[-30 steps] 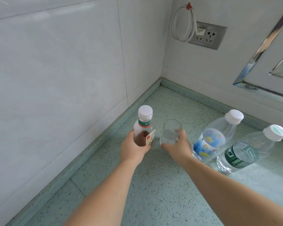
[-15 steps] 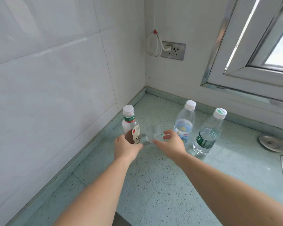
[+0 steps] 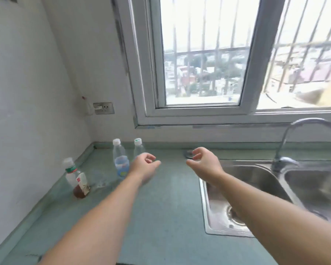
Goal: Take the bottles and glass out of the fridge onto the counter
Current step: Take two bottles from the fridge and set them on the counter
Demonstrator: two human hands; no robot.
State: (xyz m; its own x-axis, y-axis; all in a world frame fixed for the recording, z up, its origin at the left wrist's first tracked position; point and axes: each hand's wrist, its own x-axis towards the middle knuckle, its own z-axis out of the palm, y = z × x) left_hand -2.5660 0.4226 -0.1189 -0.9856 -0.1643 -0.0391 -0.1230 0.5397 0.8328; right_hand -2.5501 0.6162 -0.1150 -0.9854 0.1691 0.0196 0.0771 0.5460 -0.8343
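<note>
Three bottles and a glass stand on the green counter (image 3: 161, 207) near the left wall. The bottle with brown liquid (image 3: 76, 178) is nearest, a clear glass (image 3: 99, 178) blurred just right of it. Behind stand a blue-labelled water bottle (image 3: 120, 159) and a green-capped water bottle (image 3: 139, 148), the latter partly hidden by my left hand (image 3: 144, 165). That hand hovers empty, fingers loosely curled and apart. My right hand (image 3: 204, 162) is also empty with fingers apart, above the counter by the sink's left edge.
A steel double sink (image 3: 246, 188) with a curved tap (image 3: 287, 148) fills the right side. A round metal disc (image 3: 187, 153) lies by the back wall. A wall socket (image 3: 103, 108) with a plugged cord sits in the corner under a barred window (image 3: 203, 60).
Both hands let go of the brown bottle and the glass and drew back and rightwards. The view lifted and swung right, showing the window and sink.
</note>
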